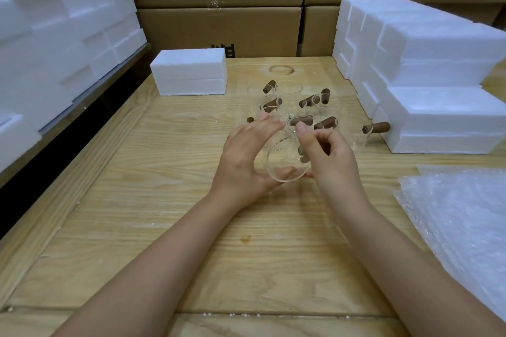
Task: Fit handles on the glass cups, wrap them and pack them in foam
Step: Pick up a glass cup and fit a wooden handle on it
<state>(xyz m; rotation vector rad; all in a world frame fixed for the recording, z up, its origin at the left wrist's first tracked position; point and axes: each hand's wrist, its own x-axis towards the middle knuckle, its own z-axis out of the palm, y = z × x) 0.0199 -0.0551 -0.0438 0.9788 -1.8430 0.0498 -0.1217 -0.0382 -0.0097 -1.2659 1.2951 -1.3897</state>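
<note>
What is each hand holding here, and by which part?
Left hand grips the glass cup round its wall; right hand pinches the brown handle at the cup's side.

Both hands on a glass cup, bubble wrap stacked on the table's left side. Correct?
No. The bubble wrap lies on the right side of the table, as the head view shows. The left hand and right hand do hold a glass cup.

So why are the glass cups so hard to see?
Head view: it's clear glass, so the held cup shows only as faint rim glints against the table; the wide lens bends the foam stacks at the edges.
</note>
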